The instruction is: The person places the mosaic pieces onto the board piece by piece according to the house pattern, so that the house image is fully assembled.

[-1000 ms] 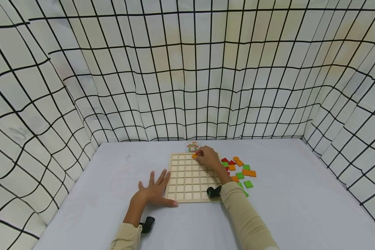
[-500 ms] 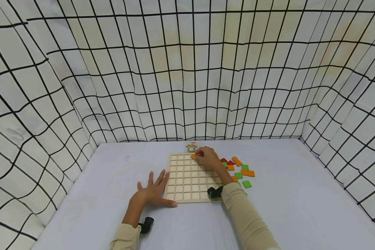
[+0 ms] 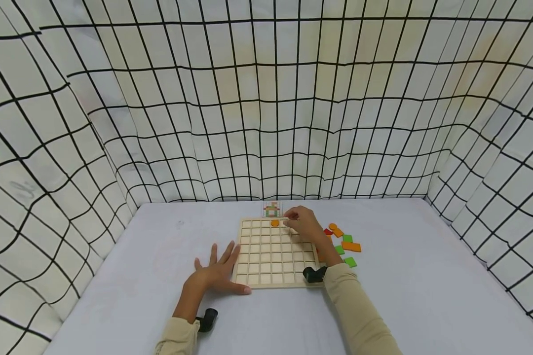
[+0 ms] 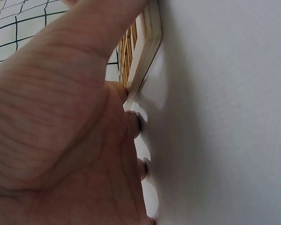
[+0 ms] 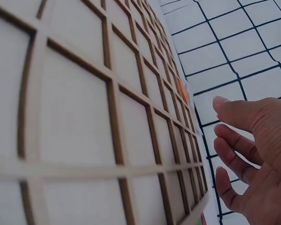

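A wooden grid board (image 3: 266, 256) lies flat on the table, with an orange round tile (image 3: 275, 223) in a cell of its far row. My left hand (image 3: 217, 273) is spread at the board's left side, fingers straight, thumb along the near left corner. In the left wrist view that hand (image 4: 70, 122) touches the board's edge (image 4: 147, 42). Above the far right part of the board hovers my right hand (image 3: 305, 224). The right wrist view has its fingers (image 5: 234, 112) loosely bent and apart, holding nothing, beside the orange tile (image 5: 182, 90).
Right of the board lie loose tiles: an orange rectangle (image 3: 352, 246), green squares (image 3: 350, 262), a red piece (image 3: 328, 231) and an orange disc (image 3: 333, 226). The right forearm hides some. A pattern card (image 3: 273, 209) lies behind the board. Black netting (image 3: 266, 148) hangs beyond the table.
My right hand has let go of the orange round tile and drawn slightly right, leaving it in the far row. The left hand has stayed still at the board.
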Demonstrator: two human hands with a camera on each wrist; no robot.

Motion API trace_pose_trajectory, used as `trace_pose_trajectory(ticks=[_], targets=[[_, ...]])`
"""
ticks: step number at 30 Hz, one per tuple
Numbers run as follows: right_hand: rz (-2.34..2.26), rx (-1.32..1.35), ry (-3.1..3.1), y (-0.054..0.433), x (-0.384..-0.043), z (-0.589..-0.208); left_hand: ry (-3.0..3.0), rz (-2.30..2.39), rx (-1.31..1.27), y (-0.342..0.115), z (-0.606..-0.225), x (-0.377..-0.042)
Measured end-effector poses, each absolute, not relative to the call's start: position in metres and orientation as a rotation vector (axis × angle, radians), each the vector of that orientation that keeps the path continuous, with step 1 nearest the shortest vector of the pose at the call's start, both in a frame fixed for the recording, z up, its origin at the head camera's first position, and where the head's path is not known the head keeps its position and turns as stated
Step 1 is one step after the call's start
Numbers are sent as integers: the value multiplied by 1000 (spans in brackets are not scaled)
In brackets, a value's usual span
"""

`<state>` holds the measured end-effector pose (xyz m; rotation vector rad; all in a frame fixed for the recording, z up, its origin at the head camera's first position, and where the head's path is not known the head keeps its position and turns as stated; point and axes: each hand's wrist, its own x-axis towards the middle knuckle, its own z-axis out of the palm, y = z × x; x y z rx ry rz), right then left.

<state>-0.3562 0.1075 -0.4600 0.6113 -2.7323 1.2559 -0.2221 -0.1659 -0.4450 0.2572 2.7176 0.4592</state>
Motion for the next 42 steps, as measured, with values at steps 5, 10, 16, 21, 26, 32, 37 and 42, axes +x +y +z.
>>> trace_pose_trajectory(ticks=[5,10,16,21,26,32,37,42], targets=[[1197,632,-2701,124,-355,-455,2719,459,258,-166,-444,-221],[1136,646,-2664,141,-352,-449,2724,469,264,-167,-445,-222],[1094,534,-2695,162,-350,-450,2727,470,262,-167,-445,-223],[1049,323,-2751,179,-348,-457,2717,470,265,-167,-445,-223],[1017,117,-2783,193,-346,-463,2721,467,271,-167,-447,-224],[977,-79,-2842,200,-339,-462,2716,471,269,-167,-447,-223],[934,-130,-2883,202,-336,-462,2718,473,268,-166,-446,-223],[961,-85,-2868,204,-338,-466,2719,484,272,-165,-445,-223]])
